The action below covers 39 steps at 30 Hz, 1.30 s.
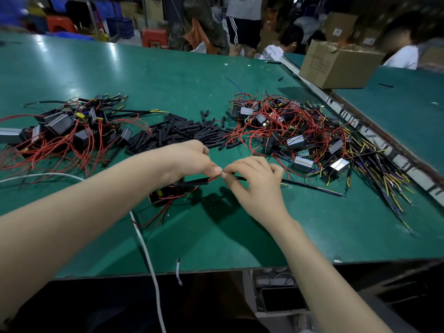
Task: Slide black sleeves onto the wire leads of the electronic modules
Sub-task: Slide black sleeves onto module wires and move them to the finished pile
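lead tip meets sleeve mouth between your two grips

the red lead (213, 179) runs left to right, its tip at your left thumb. the sleeve (236, 177) lies on the same line just right of it, pinched in your right hand (254, 183). your left hand (192, 159) pinches the lead, the module (165, 195) under it on the surface (216, 236). the spare sleeve pile (182, 133) lies beyond.

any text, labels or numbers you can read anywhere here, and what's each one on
Nothing reads clearly.
Cardboard box: faint print on its side, too blurred to read.
Stacked carton at the back: white label, characters too small to tell.
Table edge strip: dark scrawled marks, illegible.
Modules: no markings can be made out.
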### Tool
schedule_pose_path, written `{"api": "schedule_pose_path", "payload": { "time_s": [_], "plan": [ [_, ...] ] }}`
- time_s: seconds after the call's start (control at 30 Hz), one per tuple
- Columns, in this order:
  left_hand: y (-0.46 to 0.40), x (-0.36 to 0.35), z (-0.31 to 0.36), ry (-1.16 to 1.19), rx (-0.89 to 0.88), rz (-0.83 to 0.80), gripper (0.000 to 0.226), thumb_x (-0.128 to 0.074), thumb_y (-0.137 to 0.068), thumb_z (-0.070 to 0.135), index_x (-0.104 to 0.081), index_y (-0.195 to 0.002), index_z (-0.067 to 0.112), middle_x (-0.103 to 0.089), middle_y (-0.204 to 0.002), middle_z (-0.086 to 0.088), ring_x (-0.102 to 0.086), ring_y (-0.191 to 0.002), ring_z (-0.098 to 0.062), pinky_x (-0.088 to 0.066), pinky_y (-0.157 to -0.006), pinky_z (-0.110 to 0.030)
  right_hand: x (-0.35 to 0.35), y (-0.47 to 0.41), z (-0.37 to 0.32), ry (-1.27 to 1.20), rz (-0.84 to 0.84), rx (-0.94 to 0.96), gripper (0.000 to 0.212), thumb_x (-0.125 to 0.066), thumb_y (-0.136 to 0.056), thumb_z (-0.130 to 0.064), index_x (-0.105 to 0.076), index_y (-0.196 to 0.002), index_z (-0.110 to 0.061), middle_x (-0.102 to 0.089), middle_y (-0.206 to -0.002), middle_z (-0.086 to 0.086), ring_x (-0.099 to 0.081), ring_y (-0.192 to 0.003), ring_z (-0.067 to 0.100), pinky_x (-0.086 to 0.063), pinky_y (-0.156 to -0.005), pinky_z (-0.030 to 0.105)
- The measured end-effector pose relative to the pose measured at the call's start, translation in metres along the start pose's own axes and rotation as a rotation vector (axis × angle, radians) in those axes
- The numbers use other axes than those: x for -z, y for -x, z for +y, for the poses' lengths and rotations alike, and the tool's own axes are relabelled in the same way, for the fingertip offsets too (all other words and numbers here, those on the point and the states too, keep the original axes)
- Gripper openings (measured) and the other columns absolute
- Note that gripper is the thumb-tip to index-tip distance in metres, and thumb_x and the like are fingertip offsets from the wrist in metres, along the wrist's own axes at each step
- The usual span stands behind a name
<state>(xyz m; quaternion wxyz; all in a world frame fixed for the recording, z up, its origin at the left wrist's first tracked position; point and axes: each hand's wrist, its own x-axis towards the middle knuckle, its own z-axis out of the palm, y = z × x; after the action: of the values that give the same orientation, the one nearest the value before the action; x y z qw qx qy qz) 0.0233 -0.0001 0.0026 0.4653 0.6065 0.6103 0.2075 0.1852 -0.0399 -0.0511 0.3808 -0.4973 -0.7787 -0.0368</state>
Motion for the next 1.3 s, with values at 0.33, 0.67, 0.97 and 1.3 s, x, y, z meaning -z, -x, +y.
{"api": "schedule_pose_path", "payload": {
  "time_s": [0.33,0.67,0.97,1.3],
  "plan": [
    [-0.008,-0.019,-0.003,-0.043,0.006,0.069,0.056,-0.063,-0.087,0.012,-0.036,-0.135,0.0,-0.052,-0.134,-0.015,-0.048,-0.124,-0.031,-0.039,-0.091,-0.034,-0.01,0.003,0.003,-0.236,-0.203,-0.268,0.015,-0.064,-0.087,-0.022,-0.055,-0.086,-0.035,-0.056,-0.088,-0.018,-0.052,-0.096,0.012,-0.02,-0.077,0.029],
    [-0.006,-0.005,0.007,-0.027,0.072,0.023,0.017,-0.067,-0.085,0.013,-0.05,-0.086,0.01,-0.047,-0.094,-0.01,-0.04,-0.082,-0.023,-0.029,-0.068,-0.029,-0.005,0.004,-0.004,0.187,0.179,0.06,0.005,-0.071,-0.084,-0.019,-0.073,-0.085,-0.023,-0.069,-0.085,-0.01,-0.063,-0.079,0.02,-0.027,-0.074,0.035],
    [-0.002,0.002,0.015,-0.09,0.154,-0.12,0.025,-0.066,-0.085,0.009,-0.047,-0.07,0.013,-0.036,-0.062,0.0,-0.029,-0.054,-0.012,-0.022,-0.054,-0.023,-0.003,0.004,0.0,0.19,0.178,0.14,0.005,-0.069,-0.087,-0.024,-0.071,-0.082,-0.023,-0.067,-0.083,-0.011,-0.063,-0.082,0.018,-0.028,-0.077,0.036],
    [0.006,-0.007,0.006,-0.094,-0.035,0.029,0.019,-0.067,-0.084,0.009,-0.052,-0.096,0.01,-0.061,-0.096,-0.01,-0.051,-0.081,-0.022,-0.037,-0.07,-0.027,-0.001,0.006,-0.001,-0.017,0.023,-0.027,0.014,-0.062,-0.091,-0.03,-0.07,-0.084,-0.021,-0.066,-0.084,-0.012,-0.057,-0.091,0.017,-0.023,-0.075,0.035]
  ]
}}
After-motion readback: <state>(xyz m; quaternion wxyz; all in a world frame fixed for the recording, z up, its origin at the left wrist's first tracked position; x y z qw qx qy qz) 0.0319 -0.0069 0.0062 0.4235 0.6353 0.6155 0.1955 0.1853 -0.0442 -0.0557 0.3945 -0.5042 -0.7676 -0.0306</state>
